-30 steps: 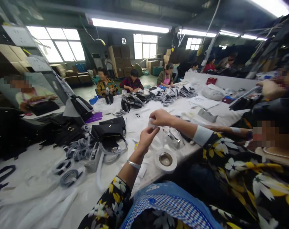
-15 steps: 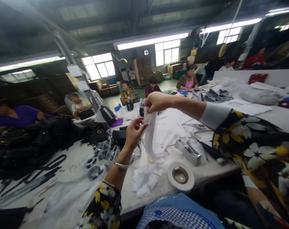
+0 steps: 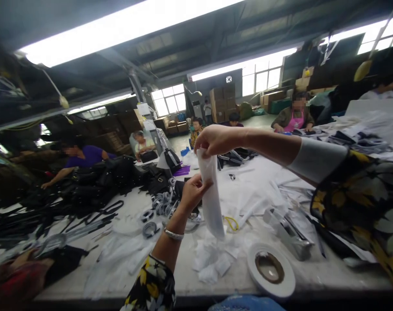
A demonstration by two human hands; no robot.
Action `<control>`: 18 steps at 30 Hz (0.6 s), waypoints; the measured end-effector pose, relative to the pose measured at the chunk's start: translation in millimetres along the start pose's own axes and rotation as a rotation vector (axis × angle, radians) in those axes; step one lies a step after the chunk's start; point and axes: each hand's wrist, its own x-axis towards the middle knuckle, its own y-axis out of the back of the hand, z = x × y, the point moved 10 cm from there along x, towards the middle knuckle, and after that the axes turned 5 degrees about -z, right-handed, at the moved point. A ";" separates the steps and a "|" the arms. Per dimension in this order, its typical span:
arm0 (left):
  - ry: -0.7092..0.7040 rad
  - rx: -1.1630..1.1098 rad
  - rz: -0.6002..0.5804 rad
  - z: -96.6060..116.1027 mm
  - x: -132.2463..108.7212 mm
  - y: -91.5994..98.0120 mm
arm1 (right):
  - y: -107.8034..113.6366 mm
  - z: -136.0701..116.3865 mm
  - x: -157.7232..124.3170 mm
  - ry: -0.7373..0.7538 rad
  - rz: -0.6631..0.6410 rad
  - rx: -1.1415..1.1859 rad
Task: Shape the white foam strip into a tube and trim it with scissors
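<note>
Bench (image 3: 141,283), pale-topped, running across the view; clock positions read from the middle of the white strip (image 3: 212,205). Items, left to right:

Co-worker in purple top (image 3: 90,156), at ten o'clock, one arm stretched over the black bags. Black bags (image 3: 97,185), heaped, just above nine o'clock. Dark straps (image 3: 103,224), loose and flat, just below nine o'clock. Grey coils (image 3: 150,230), at eight o'clock, several, more piled just above. Purple sheets (image 3: 182,171), flat, between ten and eleven.

Left hand (image 3: 193,192), one, silver bracelet (image 3: 174,234) at wrist; at the strip's left edge about mid-length, fingers curled, thumb over the strip's front, pinching it. White strip, one, held near-vertical, lower end curving to the right; contact of that end with what lies below cannot be told. Right hand (image 3: 212,140), one, at twelve o'clock, fingers closed on the strip's top end. White scraps (image 3: 212,261), a loose pile, at six o'clock.

Yellow loop (image 3: 231,223), between four and five. White roll (image 3: 289,278), brown-cored, lying flat between four and five, farther out. Metal dispenser (image 3: 289,235), at four. Co-worker in pink apron (image 3: 296,121), between one and two.
</note>
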 end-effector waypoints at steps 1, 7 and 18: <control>-0.018 -0.044 -0.007 5.3 -1.9 1.6 | -2.4 -3.3 1.1 -0.002 -0.003 0.004; 0.000 -0.288 -0.135 22.9 -12.3 1.5 | -23.8 -26.7 15.2 -0.072 -0.046 0.039; 0.127 -0.337 -0.194 -4.1 -55.8 49.4 | -70.6 -37.0 38.1 -0.253 0.040 0.407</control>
